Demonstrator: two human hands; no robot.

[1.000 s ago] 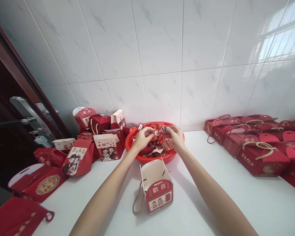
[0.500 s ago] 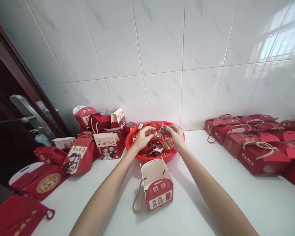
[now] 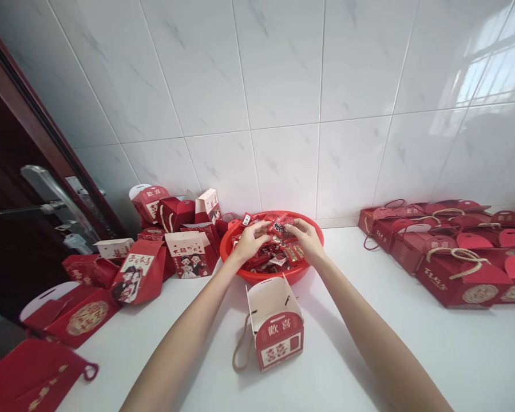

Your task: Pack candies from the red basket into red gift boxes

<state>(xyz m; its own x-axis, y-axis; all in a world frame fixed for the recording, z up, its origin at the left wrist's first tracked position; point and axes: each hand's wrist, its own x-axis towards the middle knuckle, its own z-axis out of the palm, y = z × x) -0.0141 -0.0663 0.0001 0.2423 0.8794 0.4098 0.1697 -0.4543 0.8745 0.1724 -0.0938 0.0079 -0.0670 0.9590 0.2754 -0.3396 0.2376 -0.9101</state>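
Both hands are over a red plastic basin (image 3: 289,278) heaped with small wrapped candies (image 3: 278,260). At its left side, my left hand (image 3: 251,241) has its fingers curled and thumb close to the fingertips, with red wrapper showing between them. From the right, my right hand (image 3: 305,239) pinches the end of a red candy packet (image 3: 278,224) with white lettering, lifted toward the left fingertips. In front of the basin stands a red and cream gift box (image 3: 280,337), its top unfolded and a rope handle (image 3: 240,350) hanging at its left.
Several red gift boxes crowd the left of the white table (image 3: 343,366), including a box with a cartoon couple (image 3: 191,257). More red handled boxes (image 3: 459,280) stand in rows at the right. A tiled wall (image 3: 283,166) is behind; a dark door (image 3: 8,137) is at far left.
My right hand has shifted slightly left, bringing the candy packet closer to my left hand. The left hand and the front gift box stay nearly where they were.
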